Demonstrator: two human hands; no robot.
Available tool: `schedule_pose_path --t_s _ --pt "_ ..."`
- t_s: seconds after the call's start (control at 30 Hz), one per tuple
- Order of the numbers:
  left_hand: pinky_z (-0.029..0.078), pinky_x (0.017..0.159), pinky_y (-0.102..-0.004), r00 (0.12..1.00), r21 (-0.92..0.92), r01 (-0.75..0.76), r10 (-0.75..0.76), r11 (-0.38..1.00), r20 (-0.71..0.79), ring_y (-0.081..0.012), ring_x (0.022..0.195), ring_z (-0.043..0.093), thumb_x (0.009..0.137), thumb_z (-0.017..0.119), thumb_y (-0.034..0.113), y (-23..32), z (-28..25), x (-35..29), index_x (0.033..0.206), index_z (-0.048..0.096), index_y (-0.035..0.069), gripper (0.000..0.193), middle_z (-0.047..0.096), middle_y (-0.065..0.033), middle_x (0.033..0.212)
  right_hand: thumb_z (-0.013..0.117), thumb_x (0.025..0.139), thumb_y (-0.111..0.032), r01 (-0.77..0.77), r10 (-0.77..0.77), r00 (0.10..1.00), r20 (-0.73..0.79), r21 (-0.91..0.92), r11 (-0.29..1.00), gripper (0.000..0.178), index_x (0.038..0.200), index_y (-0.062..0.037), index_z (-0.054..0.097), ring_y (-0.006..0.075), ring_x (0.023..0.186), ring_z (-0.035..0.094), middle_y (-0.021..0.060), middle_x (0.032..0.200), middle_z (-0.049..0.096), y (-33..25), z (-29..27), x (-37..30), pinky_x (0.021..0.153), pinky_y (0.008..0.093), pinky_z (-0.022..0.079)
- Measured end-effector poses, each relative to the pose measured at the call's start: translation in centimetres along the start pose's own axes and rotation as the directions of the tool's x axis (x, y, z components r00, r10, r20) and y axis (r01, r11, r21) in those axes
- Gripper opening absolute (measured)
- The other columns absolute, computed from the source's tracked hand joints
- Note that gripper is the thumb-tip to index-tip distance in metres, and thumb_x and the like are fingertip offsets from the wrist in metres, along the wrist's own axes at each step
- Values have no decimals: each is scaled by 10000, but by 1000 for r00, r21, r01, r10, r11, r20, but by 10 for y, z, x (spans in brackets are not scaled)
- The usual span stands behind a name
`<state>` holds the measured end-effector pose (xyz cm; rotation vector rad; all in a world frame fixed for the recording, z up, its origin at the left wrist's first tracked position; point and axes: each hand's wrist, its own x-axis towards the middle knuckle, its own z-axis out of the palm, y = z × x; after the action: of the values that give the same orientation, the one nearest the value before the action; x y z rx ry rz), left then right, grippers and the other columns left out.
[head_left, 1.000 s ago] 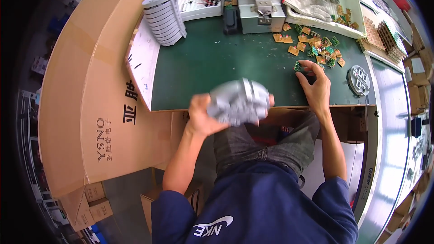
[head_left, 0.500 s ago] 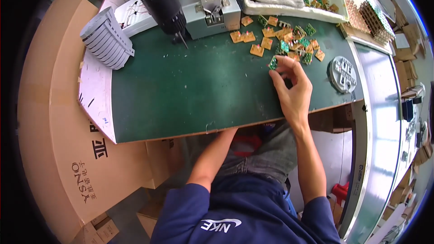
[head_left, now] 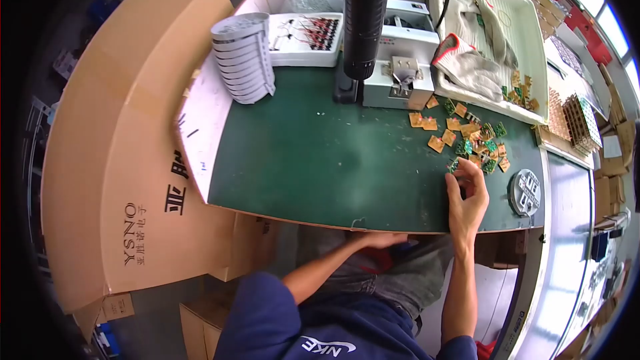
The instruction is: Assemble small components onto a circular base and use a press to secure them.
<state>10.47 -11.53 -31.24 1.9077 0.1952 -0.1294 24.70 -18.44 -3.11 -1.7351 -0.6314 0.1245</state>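
My right hand [head_left: 471, 201] is above the right part of the green tabletop. Its thumb and fingertips pinch a small green circuit board [head_left: 453, 166]. Just beyond the fingers lies a loose cluster of small circuit boards [head_left: 449, 137], some tan side up, others green. My left hand [head_left: 385, 239] is low, at the table's front edge above my lap; its fingers are hidden. To the right of my right hand, a round grey fixture [head_left: 525, 193] with slots lies on the table.
A grey-white machine [head_left: 400, 93] stands at the back, with a black cylindrical tool [head_left: 363, 27] in front. A white tray [head_left: 307, 59] of wired parts and a ribbed roll [head_left: 243, 60] are left. Gloves [head_left: 467, 60] lie in a cream tray [head_left: 539, 60]. Cardboard [head_left: 127, 160] borders the left.
My view has shifted, so the table sits lower and farther right in the picture. More of my left hand shows at the table edge. My right hand still pinches the circuit board.
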Motion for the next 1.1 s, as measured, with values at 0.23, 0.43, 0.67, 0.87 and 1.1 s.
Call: schedule_pose_path --t_s 0.23,0.43,0.67,0.87,1.1 --pt "493 1032 -372 963 -84 -257 247 963 -111 -270 1121 682 955 759 269 320 -264 -204 1155 734 58 291 716 -136 1205 742 904 -3 124 -118 992 46 -168 978 352 1250 -37 682 93 797 587 37 965 672 -14 -2 -5 735 253 497" --pt "367 1187 -464 550 558 619 202 554 -811 -386 1402 485 761 778 693 330 -470 -142 1488 491 9 1039 478 -236 1533 748 873 15 147 -138 989 58 -188 971 366 1228 -50 686 144 763 613 73 953 669 -9 0 -5 725 291 519" --pt "418 1155 -493 753 448 603 -287 659 -592 -415 1497 354 563 793 816 273 -569 -119 1547 348 -98 1415 363 -349 1576 742 897 -3 212 -205 977 56 -186 959 345 1235 -33 681 115 781 590 50 939 668 -7 3 -3 745 270 507" --pt "372 1191 -442 582 686 431 401 586 -708 -385 1448 416 720 865 506 307 -482 -157 1571 325 -41 1148 404 -260 1579 749 867 24 149 -142 989 50 -196 969 358 1213 -42 682 178 808 627 81 966 668 -10 -2 -8 751 300 527" --pt "346 1204 -456 637 713 121 496 691 -590 -392 1429 413 628 959 312 301 -300 -175 1582 311 0 1194 399 -248 1542 753 878 16 270 -277 961 -7 -206 941 380 1244 -64 694 152 861 627 82 1076 688 -3 -6 -6 799 293 519"
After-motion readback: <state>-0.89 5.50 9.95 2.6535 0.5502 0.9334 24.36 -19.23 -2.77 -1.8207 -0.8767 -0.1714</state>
